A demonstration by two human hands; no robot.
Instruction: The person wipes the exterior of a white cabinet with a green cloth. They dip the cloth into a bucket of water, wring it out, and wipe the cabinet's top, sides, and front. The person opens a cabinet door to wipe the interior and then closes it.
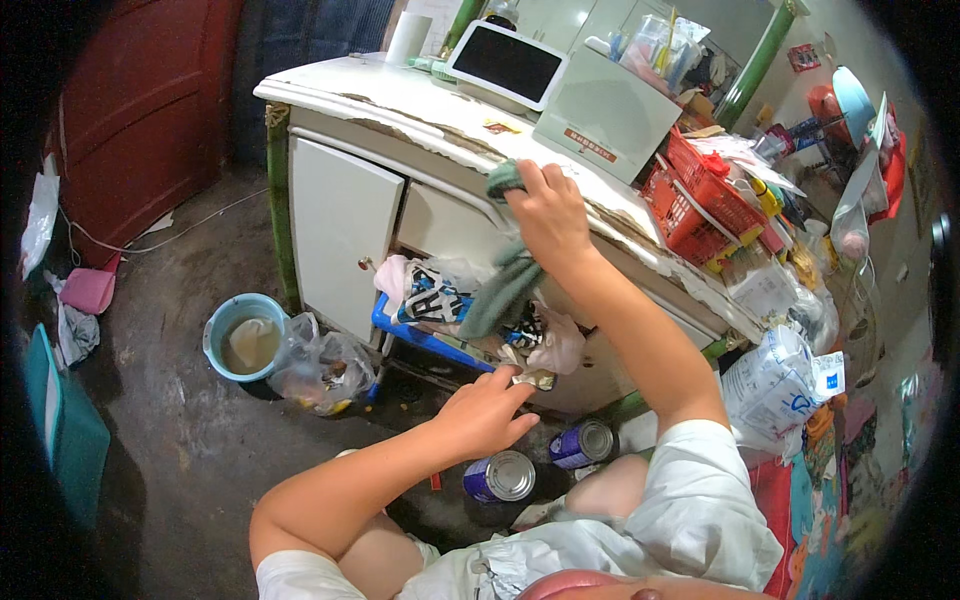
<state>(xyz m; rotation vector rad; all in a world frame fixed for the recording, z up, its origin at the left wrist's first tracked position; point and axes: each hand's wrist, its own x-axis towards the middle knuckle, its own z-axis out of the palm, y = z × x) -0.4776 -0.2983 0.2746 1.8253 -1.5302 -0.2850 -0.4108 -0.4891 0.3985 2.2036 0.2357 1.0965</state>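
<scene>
My right hand [551,214] grips a green fabric piece [499,292], perhaps a sock or cloth. It hangs from my fingers over a heap of clothes. That heap includes a white garment with blue and black print [435,296] and a pale pink garment [562,345]. The heap lies on a blue-edged stool or small table [427,341]. My left hand [480,412] is at the near edge of the heap, thumb and fingers apart. Its fingertips are beside a pale crumpled item [529,369]; whether they touch it is unclear.
A white cabinet [341,232] with a chipped top stands ahead, bearing a tablet-like screen [511,64] and a red basket [690,199]. Two purple cans [501,478] stand near my knees. At left are a blue basin of murky water [214,349] and a plastic bag [322,367].
</scene>
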